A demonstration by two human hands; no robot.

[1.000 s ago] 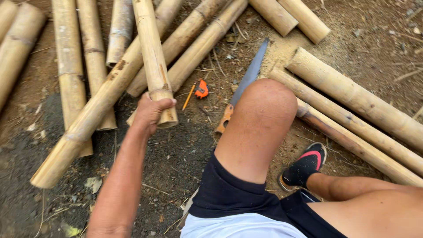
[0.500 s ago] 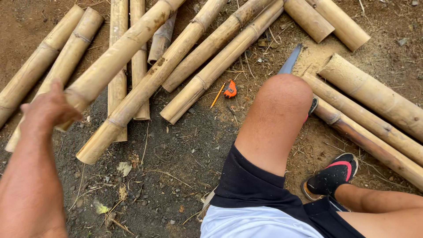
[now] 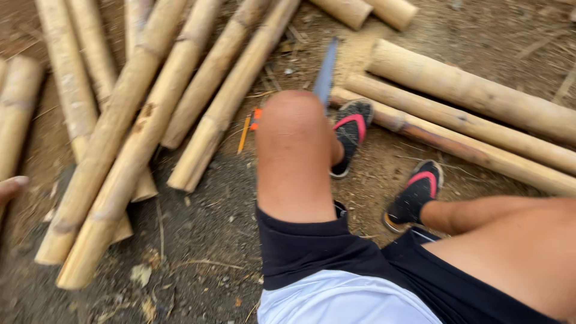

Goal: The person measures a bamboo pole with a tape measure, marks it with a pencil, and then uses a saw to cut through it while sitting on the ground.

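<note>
Only the fingertips of my left hand (image 3: 11, 187) show at the left edge, holding nothing that I can see, close to a pile of cut bamboo poles (image 3: 126, 138) lying on the dirt. My right hand is out of view. My bare left knee (image 3: 294, 138) rises in the middle, with black shorts below it. A saw blade (image 3: 326, 72) pokes out from behind the knee, beside my black-and-pink shoe (image 3: 351, 135). The other shoe (image 3: 417, 195) rests further right.
Three long bamboo poles (image 3: 468, 120) lie side by side at the right. Two short pole ends (image 3: 366, 9) sit at the top. A small orange tool and a pencil (image 3: 249, 123) lie on the dirt between the pile and my knee. Dry leaves scatter the ground.
My left hand let go of the bamboo pole it touched and pulled back to the left edge. The view swung, and both shoes now show.
</note>
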